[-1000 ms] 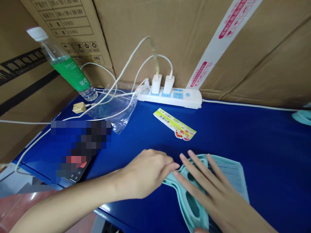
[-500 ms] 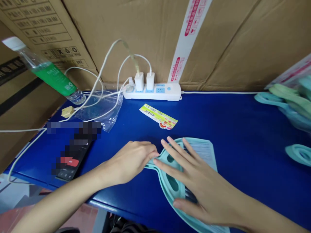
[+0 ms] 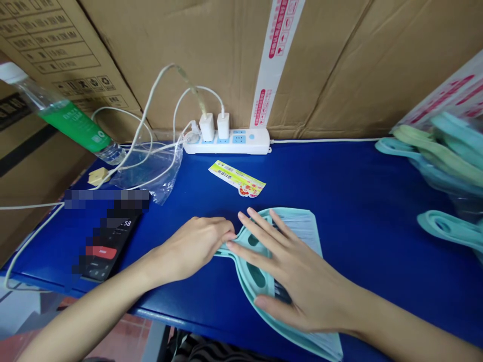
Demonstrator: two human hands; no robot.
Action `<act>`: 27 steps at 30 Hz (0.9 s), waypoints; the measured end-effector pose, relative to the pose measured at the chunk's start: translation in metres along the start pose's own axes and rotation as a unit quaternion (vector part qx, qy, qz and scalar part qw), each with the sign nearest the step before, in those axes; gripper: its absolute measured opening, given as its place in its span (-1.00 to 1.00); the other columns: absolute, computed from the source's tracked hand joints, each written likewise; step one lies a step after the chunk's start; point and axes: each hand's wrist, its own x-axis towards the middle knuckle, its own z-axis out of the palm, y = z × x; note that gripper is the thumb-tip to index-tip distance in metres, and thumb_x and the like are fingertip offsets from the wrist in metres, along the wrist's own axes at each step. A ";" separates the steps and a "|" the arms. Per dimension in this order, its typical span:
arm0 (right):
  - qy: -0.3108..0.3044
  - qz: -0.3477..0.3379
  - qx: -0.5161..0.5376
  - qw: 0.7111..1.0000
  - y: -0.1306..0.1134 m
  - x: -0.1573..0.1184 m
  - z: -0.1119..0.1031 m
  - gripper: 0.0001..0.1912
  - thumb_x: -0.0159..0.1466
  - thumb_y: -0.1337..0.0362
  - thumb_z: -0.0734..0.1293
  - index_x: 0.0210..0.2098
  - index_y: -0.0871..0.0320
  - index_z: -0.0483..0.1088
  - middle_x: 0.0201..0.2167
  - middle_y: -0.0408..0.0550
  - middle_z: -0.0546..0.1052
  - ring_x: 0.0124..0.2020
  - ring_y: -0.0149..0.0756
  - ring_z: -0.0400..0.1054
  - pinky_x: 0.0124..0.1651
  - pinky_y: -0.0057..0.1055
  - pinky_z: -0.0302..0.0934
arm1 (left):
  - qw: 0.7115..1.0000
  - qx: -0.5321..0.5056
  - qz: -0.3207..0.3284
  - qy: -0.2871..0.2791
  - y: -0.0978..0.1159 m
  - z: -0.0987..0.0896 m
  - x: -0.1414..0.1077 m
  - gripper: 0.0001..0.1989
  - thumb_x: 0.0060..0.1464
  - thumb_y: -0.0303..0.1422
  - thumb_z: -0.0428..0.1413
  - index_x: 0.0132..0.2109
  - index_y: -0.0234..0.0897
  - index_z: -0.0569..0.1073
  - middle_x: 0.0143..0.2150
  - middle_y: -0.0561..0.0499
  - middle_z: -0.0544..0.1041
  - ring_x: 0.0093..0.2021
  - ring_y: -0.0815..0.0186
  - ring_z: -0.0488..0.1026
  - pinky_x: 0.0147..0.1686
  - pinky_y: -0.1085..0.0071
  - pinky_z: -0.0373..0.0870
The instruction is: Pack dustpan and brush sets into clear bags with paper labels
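A mint-green dustpan (image 3: 246,296) lies on the blue table, with a matching hand brush (image 3: 269,287) nested in it. The pale bristles (image 3: 302,225) point to the right. My left hand (image 3: 192,246) is closed around the handles at the left end, hiding most of them. Spread flat over the brush and pan, my right hand (image 3: 298,276) has its fingers apart and touches the brush from above. A yellow-and-white printed card (image 3: 237,177) rests behind the pan.
At the back stands a white power strip (image 3: 241,146) with chargers and cables. A tilted water bottle (image 3: 71,123), a clear plastic bag (image 3: 158,173) and a phone (image 3: 100,269) are on the left. More mint handles (image 3: 439,225) lie right. Cardboard boxes (image 3: 226,55) line the back.
The camera has turned slightly right, so everything sits further left in view. Both hands keep the same pose on the brush and dustpan.
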 end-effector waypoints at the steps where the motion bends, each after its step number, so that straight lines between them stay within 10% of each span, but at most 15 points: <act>1: 0.000 0.003 0.003 1.000 0.000 0.000 0.000 -0.27 0.33 0.04 0.24 0.40 0.16 0.04 0.43 0.31 -0.13 0.42 0.13 -0.47 0.30 0.33 -0.21 | 1.000 0.007 -0.002 -0.001 0.000 0.000 0.000 -0.64 0.39 -0.37 -0.22 -0.39 -0.26 0.27 -0.44 0.10 0.37 -0.49 0.41 0.29 -0.45 0.49 0.15; 27: 0.037 -0.006 -0.036 0.999 -0.001 0.000 0.004 -0.28 0.33 0.12 0.24 0.41 0.17 0.02 0.43 0.29 -0.07 0.42 0.06 -0.43 0.30 0.16 0.00 | 1.000 -0.005 -0.015 -0.007 0.000 -0.001 0.001 -0.67 0.38 -0.36 -0.13 -0.42 -0.25 0.24 -0.46 0.13 0.33 -0.49 0.41 0.25 -0.45 0.49 0.11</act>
